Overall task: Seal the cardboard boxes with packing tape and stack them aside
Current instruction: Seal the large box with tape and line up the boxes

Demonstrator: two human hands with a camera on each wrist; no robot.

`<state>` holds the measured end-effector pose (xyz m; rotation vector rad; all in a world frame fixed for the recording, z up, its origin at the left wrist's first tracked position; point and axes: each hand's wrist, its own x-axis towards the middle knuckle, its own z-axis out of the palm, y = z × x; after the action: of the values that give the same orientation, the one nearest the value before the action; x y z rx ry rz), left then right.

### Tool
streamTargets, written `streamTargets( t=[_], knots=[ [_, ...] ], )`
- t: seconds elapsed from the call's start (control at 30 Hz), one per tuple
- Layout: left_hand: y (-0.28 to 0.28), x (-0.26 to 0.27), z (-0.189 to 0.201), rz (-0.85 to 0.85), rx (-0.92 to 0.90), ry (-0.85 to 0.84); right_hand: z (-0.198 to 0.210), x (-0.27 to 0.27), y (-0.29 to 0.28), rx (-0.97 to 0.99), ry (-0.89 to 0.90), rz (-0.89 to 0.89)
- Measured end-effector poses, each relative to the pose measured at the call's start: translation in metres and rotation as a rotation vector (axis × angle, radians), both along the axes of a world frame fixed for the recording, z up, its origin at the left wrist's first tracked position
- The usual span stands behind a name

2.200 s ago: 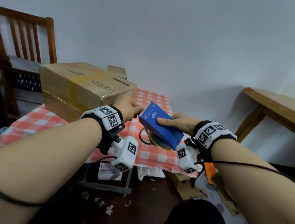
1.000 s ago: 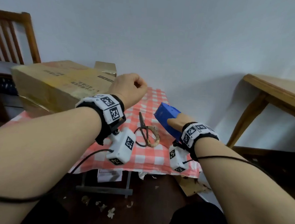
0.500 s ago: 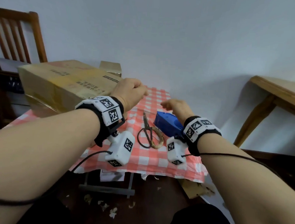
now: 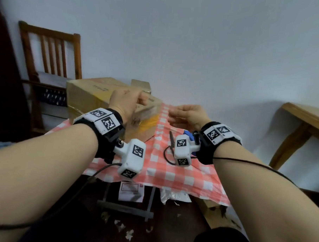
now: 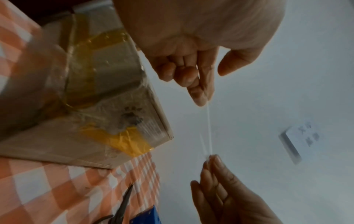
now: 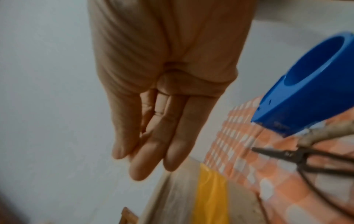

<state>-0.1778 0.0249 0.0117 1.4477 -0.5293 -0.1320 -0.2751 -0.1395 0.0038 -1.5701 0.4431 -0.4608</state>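
Cardboard boxes: 2 | scissors: 1 | left hand, right hand fingers pinching tape strip

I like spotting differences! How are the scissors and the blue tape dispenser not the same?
The scissors are thin, dark metal with pointed blades; the blue tape dispenser is chunky, bright plastic with a round hole. The scissors lie flat, nearer the cardboard box; the dispenser stands taller beside them. Both rest untouched on the checked tablecloth.
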Motion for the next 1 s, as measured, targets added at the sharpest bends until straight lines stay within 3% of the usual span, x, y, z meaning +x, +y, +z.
streamTargets(
  t=[0.1,0.23,0.47,0.53,0.63,0.7,0.87,1.0],
  knots=[
    [0.022,0.006,0.000,0.023,0.019,0.077,0.006,0.014,0.013,0.033,-0.013,-0.007],
    [0.046,0.014,-0.016,0.081,0.167,0.044,0.004,0.034,0.032,-0.076,0.035,-0.002],
    [0.063,0.039,-0.029,0.203,0.058,0.204,0.004,0.048,0.055,-0.228,-0.006,0.082],
    [0.068,0.047,-0.031,0.245,0.159,0.195,0.004,0.053,0.064,-0.254,-0.005,0.108],
    [0.086,0.062,-0.034,0.422,0.514,0.126,0.005,0.057,0.065,-0.259,-0.021,0.085],
    [0.101,0.070,-0.040,0.520,0.610,0.052,0.008,0.054,0.057,-0.256,-0.015,0.075],
    [0.083,0.054,-0.044,0.341,0.464,-0.222,0.012,0.058,0.061,-0.367,0.100,0.130],
    [0.062,0.041,-0.040,0.174,0.424,-0.300,0.017,0.062,0.060,-0.447,0.137,0.070]
  ],
)
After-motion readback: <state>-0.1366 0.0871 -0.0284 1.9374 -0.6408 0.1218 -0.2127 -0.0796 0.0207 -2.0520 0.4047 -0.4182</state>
